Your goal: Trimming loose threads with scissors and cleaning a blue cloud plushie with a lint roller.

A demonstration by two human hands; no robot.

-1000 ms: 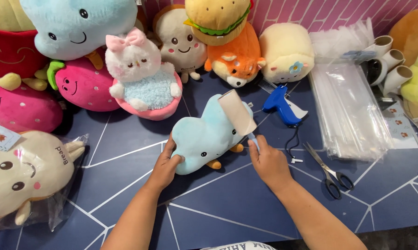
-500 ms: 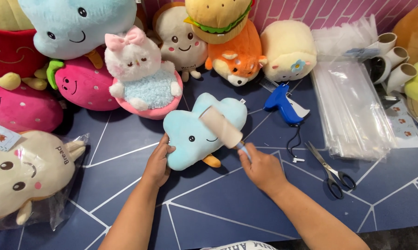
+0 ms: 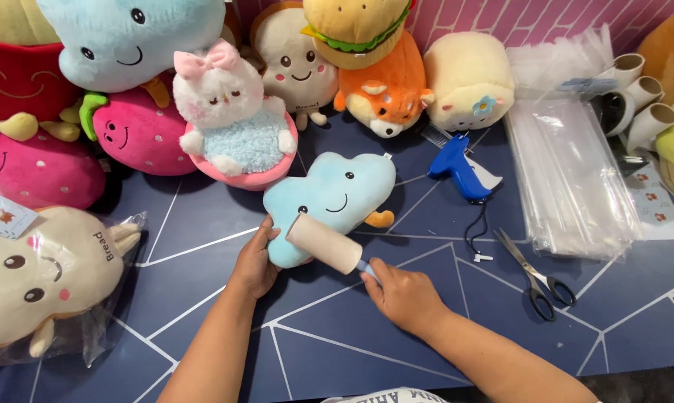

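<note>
Head view, looking down on a dark blue table point(image 3: 202, 321): a light blue cloud-shaped plush toy point(image 3: 329, 195) lies at the centre, smiling face up. The left hand point(image 3: 256, 263) grips its lower edge at 7 o'clock, fingers curled into the fabric. The right hand point(image 3: 401, 295), at 5 o'clock, is closed round the handle of a lint roller point(image 3: 324, 243), whose roll rests on the toy. The plush looks light, soft and squashy, best pinned by an edge. A blue glue gun point(image 3: 456, 169) and scissors point(image 3: 537, 275) lie at 3 o'clock.
</note>
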